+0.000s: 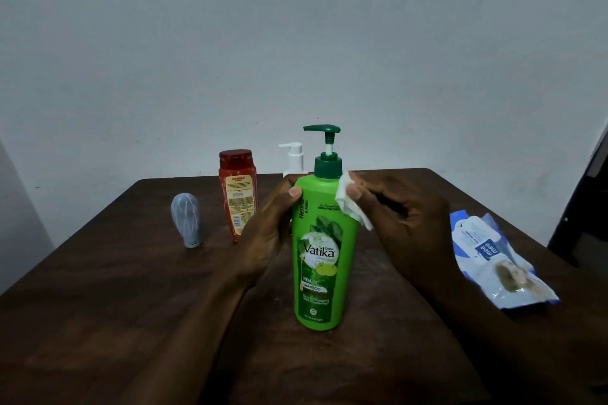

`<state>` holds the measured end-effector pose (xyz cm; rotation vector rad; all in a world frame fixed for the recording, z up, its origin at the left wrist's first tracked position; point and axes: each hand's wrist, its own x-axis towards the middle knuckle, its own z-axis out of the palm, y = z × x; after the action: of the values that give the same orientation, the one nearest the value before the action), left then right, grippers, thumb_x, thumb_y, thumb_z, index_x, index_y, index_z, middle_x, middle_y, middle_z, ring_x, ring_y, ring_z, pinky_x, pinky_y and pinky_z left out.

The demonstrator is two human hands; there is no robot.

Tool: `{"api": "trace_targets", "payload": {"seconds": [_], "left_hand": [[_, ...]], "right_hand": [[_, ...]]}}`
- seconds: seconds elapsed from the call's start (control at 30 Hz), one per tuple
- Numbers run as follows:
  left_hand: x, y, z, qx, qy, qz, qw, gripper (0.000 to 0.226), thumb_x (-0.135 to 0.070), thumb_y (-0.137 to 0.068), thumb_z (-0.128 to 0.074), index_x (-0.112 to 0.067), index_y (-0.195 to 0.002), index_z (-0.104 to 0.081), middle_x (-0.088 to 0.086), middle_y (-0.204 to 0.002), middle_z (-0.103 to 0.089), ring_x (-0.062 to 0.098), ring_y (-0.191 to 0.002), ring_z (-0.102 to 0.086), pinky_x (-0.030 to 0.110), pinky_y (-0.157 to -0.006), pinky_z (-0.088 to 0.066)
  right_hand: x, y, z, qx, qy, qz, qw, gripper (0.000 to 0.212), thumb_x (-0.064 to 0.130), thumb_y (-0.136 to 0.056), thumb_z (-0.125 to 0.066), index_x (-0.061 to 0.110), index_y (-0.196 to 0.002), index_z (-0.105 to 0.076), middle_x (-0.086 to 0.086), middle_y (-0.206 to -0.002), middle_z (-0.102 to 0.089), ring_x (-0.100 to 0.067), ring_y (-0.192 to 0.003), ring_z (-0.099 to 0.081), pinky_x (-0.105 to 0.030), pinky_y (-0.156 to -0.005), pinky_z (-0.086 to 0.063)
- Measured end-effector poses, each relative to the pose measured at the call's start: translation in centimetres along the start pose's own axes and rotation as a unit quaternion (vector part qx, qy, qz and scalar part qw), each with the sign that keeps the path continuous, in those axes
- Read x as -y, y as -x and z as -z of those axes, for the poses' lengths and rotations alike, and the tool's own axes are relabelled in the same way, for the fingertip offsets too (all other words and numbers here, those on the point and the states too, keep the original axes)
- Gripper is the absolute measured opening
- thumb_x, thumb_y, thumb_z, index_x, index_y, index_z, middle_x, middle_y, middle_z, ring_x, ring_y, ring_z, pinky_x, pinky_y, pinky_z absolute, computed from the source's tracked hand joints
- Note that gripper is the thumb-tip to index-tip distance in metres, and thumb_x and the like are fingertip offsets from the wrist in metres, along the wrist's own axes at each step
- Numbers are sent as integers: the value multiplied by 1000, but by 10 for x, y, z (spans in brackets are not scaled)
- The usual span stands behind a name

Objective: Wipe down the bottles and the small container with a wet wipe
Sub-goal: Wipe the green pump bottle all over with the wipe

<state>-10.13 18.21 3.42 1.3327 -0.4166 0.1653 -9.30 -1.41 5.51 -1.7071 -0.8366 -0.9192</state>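
Head view: the green shampoo bottle (pixel 324 250) stands upright on the table (pixel 131 289) between both hands; the left hand (pixel 268 230) grips its side, the right hand (pixel 398 223) pinches a wet wipe (pixel 348 204) against its shoulder.

Three bottles (pixel 324 240), one grey container (pixel 187 220), one wet wipe (pixel 348 209), one wipes pack (pixel 493 260)
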Motion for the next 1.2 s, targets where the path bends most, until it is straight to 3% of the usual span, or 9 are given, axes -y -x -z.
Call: {"api": "trace_targets", "payload": {"seconds": [0.17, 0.27, 0.4, 0.57, 0.63, 0.73, 0.83, 0.93, 1.2], "left_hand": [[-1, 2, -4, -16, 13, -12, 1000, 45, -41, -90, -53, -15, -126, -61, 9, -122, -70, 25, -116, -65, 38, -97, -54], [-1, 3, -3, -19, 1, -8, 1000, 41, -42, -90, -54, -19, -123, -65, 10, -123, -70, 27, -118, -64, 45, -102, -51], [-3, 3, -1, -23, -40, -5, 999, 50, -50, -87, -52, -22, -126, -64, 9, -129, -67, 28, -124, -61, 51, -106, -46], [-10, -4, 5, -56, -108, -67, 990, 28, -25, -93, -52, -34, -115, -67, -9, -117, -71, 13, -110, -66, 34, -88, -55], [-23, -3, 6, -98, -158, -120, 975, 26, -17, -91, -57, -29, -112, -67, -12, -113, -70, 10, -103, -66, 26, -84, -52], [-46, 1, -3, -129, -247, -174, 945, 24, -35, -86, -64, -23, -105, -72, -9, -109, -73, 10, -100, -68, 22, -85, -54], [-63, 6, -16, -153, -335, -155, 917, 34, -58, -76, -70, -32, -97, -77, -15, -97, -75, 6, -92, -69, 17, -78, -53], [-68, 7, -21, -170, -387, -142, 895, 25, -53, -76, -78, -35, -93, -79, -21, -88, -75, 5, -84, -68, 11, -71, -51], [-78, 9, -25, -161, -305, -92, 934, 21, -34, -72, -86, -28, -92, -81, -8, -85, -78, 0, -83, -71, 8, -68, -50]], "right_hand": [[1, 16, -1, -72, 46, 104, 991, 15, 6, -79, -82, 6, -93, -78, -2, -99, -74, -10, -93, -71, -25, -84, -53], [3, 15, -2, -62, -22, 40, 997, 14, 12, -81, -79, 12, -95, -76, 3, -99, -74, -9, -93, -71, -26, -81, -56], [14, 1, -7, -37, -155, -124, 979, 17, 21, -79, -75, 15, -95, -76, 4, -92, -76, -1, -84, -73, -13, -74, -54], [13, 0, -9, -20, -119, -83, 989, 16, 18, -80, -78, 10, -95, -77, 1, -97, -75, -5, -90, -72, -18, -78, -56], [14, 2, -8, -22, -89, -55, 994, 18, 20, -81, -78, 9, -97, -77, 3, -98, -75, -7, -92, -72, -21, -79, -57], [20, 4, -8, -25, -66, -25, 997, 15, 17, -83, -79, 11, -97, -77, 4, -98, -74, -8, -92, -72, -25, -78, -59], [26, 6, -10, -18, -44, -3, 999, 13, 15, -84, -79, 11, -96, -77, 2, -95, -74, -9, -90, -72, -24, -77, -58], [28, 8, -10, -19, -23, 12, 999, 14, 15, -85, -78, 13, -98, -76, 3, -96, -74, -7, -91, -71, -23, -76, -58], [24, 5, -17, -17, -86, -65, 994, 8, 16, -87, -75, 19, -95, -77, 6, -93, -76, -5, -89, -72, -22, -77, -57]]}}
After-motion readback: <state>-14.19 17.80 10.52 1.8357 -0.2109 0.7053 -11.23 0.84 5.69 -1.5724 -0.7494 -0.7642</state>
